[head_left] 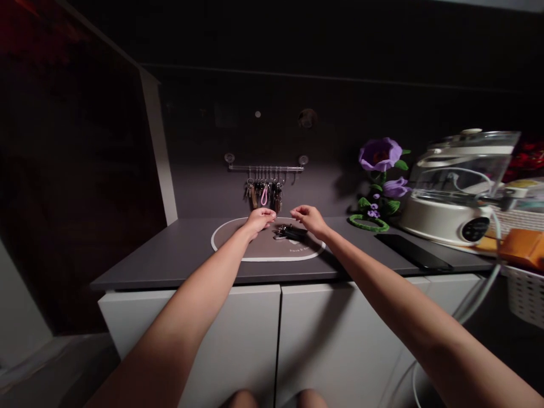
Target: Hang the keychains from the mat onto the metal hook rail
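Note:
My left hand (258, 221) hovers over the left half of a brown oval mat (232, 238) with a white rim. Its fingertips are drawn together in a pinch; whatever may be between them is too small to make out. Over the mat's right side, my right hand (309, 220) also has thumb and fingers pinched, with nothing nameable visible in them. Below and between the hands, a bunch of keys with a dark holder (289, 232) lies on the mat. Behind, several keys (255, 190) hang from hooks on a clear wall rail (266, 168), one with a pink loop (264, 195).
Right of the mat, a black phone (412, 251) lies flat on the dark counter (170, 255). Purple artificial flowers (380, 154) stand behind it, beside a white appliance (446, 215) with a clear cover. A cable (496, 249) and a white basket (527, 294) are at the far right.

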Available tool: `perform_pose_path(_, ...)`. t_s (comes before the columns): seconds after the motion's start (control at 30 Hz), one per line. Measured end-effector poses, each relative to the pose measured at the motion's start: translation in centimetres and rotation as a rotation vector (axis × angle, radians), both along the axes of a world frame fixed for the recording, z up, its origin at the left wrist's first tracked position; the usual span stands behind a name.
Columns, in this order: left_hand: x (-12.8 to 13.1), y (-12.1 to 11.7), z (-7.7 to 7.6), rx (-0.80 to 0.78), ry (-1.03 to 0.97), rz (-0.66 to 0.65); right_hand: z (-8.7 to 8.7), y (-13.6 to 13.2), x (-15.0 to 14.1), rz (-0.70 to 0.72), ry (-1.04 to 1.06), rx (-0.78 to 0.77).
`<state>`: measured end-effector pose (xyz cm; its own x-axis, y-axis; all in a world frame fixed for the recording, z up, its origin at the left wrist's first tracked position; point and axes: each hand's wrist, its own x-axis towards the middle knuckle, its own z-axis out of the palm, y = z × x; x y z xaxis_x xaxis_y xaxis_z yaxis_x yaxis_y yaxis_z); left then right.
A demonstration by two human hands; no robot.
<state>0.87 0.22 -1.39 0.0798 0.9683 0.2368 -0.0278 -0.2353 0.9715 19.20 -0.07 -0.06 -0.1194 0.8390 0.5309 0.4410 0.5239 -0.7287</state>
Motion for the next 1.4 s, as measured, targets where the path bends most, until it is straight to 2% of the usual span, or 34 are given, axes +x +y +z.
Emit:
perform_pose_path(0.23, 0.0, 0.3, -0.4, 0.019, 0.019, -0.046, -1.3, -3.0, 1.1, 0.033, -0.349, -0.009)
perform_pose_path(0.4, 0.0, 0.2, -0.6, 0.038, 0.033, -0.056, -1.6, -3.0, 1.1, 0.031, -0.465, 0.091)
perform_pose_path(0.57, 0.0, 0.0, -0.6, 0.046, 0.057, -0.070, -2.0, -2.7, 1.1, 0.015, -0.514, 0.082)
perform_pose_path(0.83, 0.1, -0.2, -0.5, 0.062, 0.093, -0.056, -1.8, -2.5, 1.2, 0.051, -0.489, 0.125)
perform_pose_path(1.13, 0.3, -0.9, 0.0, 0.124, 0.137, -0.041, -1.6, -1.7, 1.0, -0.062, -0.339, 0.150)
perform_pose_path(1.27, 0.4, -0.8, 0.0, 0.156, 0.147, -0.066, -1.7, -1.2, 0.9, -0.002, -0.214, 0.099)
perform_pose_path(1.4, 0.4, -0.6, -0.2, 0.187, 0.159, -0.070, -1.8, -0.9, 0.8, 0.128, 0.029, -0.017)
